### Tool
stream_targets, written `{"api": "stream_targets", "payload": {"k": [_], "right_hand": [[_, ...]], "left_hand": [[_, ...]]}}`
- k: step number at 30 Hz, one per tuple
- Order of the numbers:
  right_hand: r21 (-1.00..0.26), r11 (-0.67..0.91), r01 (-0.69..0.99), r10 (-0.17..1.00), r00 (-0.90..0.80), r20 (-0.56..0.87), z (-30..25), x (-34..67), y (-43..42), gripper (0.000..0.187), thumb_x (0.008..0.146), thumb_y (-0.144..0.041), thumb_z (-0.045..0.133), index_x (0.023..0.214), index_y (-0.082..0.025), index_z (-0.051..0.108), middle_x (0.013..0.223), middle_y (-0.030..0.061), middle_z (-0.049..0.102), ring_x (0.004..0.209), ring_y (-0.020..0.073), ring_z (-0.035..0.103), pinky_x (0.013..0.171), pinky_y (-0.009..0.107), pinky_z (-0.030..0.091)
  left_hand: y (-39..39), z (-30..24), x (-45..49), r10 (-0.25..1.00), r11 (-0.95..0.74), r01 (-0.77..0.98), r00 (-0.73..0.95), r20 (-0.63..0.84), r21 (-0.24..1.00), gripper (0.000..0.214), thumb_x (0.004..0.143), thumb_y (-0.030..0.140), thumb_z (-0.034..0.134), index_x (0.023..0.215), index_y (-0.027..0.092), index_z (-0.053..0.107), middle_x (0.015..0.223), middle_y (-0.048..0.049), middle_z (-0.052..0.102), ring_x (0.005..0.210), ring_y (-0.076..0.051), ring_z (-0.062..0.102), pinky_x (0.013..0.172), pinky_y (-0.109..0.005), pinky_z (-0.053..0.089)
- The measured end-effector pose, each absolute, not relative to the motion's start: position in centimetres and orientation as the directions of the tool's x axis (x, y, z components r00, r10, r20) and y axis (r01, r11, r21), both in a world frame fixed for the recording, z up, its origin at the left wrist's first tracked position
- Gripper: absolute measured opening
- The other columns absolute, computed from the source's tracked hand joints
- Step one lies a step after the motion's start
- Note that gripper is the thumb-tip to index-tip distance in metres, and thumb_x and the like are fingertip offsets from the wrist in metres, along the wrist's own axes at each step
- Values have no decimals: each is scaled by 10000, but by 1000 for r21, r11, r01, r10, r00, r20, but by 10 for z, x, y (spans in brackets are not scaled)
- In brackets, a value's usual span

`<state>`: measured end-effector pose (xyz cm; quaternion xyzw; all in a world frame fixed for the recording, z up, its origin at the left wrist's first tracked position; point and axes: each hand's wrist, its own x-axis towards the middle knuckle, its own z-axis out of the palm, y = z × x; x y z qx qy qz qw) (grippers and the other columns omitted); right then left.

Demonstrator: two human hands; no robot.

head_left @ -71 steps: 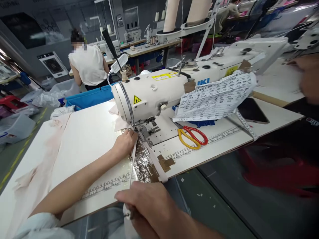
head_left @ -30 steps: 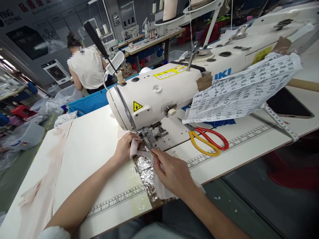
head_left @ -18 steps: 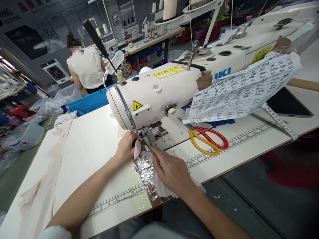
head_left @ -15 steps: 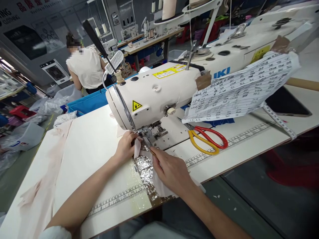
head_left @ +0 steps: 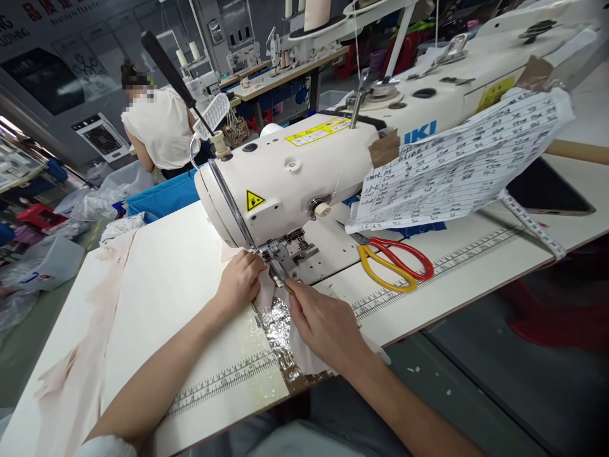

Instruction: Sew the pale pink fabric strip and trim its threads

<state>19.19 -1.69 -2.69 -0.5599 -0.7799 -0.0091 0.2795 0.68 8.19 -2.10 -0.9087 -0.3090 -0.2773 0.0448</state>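
My left hand [head_left: 241,280] is closed on a strip of pale pink fabric [head_left: 266,293] just left of the sewing machine's presser foot [head_left: 270,250]. In my right hand [head_left: 328,325] is a slim metal tool [head_left: 278,274], its tip reaching toward the needle area. My fingers hide most of this tool, so its exact kind is unclear. More pale fabric hangs below my right palm, over shiny clear tape [head_left: 280,336] on the table edge. The white sewing machine [head_left: 285,174] stands directly above both hands.
Scissors with red and yellow handles [head_left: 397,261] lie right of my hands. A handwritten paper sheet [head_left: 457,168] is taped to the machine. Measuring scales [head_left: 223,381] run along the table [head_left: 166,279]. Pink fabric [head_left: 90,330] lies at left; a person [head_left: 162,127] stands beyond.
My left fingers have curled further over the pink strip, which now hangs lower and wider beneath them. My right hand keeps nearly the same place. The view has shifted slightly.
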Motion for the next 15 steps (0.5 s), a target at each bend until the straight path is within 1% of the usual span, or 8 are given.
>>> {"api": "stream_targets", "payload": {"k": [3, 5, 6, 8, 9, 11, 13, 15], "right_hand": [[-265, 363, 893, 864, -216, 454, -29, 190, -19, 324, 979, -183, 384, 1206, -96, 598, 938, 103, 753, 668, 169, 696, 505, 253, 455], [-264, 350, 899, 859, -196, 472, -29, 190, -24, 311, 968, -170, 397, 1200, -87, 588, 930, 106, 750, 668, 184, 699, 495, 265, 453], [-279, 342, 897, 857, -176, 483, -29, 191, -29, 294, 962, -163, 395, 1169, -96, 593, 910, 101, 748, 655, 190, 696, 485, 271, 450], [-371, 336, 866, 869, -134, 476, -26, 196, -41, 244, 947, -150, 384, 1063, -141, 599, 839, 72, 737, 616, 192, 683, 469, 277, 447], [-444, 342, 828, 882, -120, 456, -24, 200, -49, 223, 942, -146, 377, 1009, -169, 589, 793, 49, 724, 594, 186, 673, 467, 275, 452], [-603, 356, 714, 915, -135, 381, -21, 211, -69, 203, 945, -153, 369, 982, -216, 559, 734, 9, 697, 575, 171, 663, 479, 260, 480], [-698, 359, 619, 931, -182, 317, -22, 226, -93, 225, 963, -180, 366, 1065, -260, 550, 766, -6, 709, 612, 165, 686, 502, 243, 518], [-706, 362, 609, 931, -195, 310, -30, 241, -118, 270, 958, -210, 406, 1166, -306, 550, 912, 14, 743, 762, 189, 728, 593, 241, 571]], "left_hand": [[81, -16, 7, 445, -843, 537, 732, 516, -34, 229, 870, 32, 430, 896, 160, 617, 890, -89, 652, 805, -202, 577, 704, -341, 541], [79, -14, 6, 433, -853, 520, 757, 489, -49, 222, 890, 48, 432, 911, 152, 627, 911, -97, 651, 833, -205, 586, 721, -337, 554], [77, -13, 5, 443, -854, 519, 761, 474, -33, 213, 903, 67, 437, 926, 150, 632, 930, -100, 648, 853, -206, 590, 730, -335, 560], [74, -11, 2, 474, -855, 518, 761, 442, 25, 209, 925, 100, 440, 974, 151, 637, 975, -104, 640, 890, -206, 597, 749, -336, 568], [72, -10, 1, 488, -854, 517, 761, 428, 56, 218, 931, 107, 436, 1000, 152, 638, 992, -105, 635, 901, -205, 599, 754, -338, 570], [68, -9, -1, 510, -850, 519, 764, 395, 92, 240, 935, 109, 431, 1047, 155, 638, 1008, -104, 628, 905, -208, 599, 762, -355, 570], [64, -8, -1, 529, -839, 537, 769, 359, 85, 248, 936, 118, 436, 1070, 157, 641, 1018, -106, 625, 906, -218, 592, 763, -381, 572], [60, -8, 3, 559, -815, 577, 758, 336, 55, 247, 939, 129, 440, 1074, 151, 646, 1036, -116, 623, 911, -228, 583, 751, -397, 576]]}}
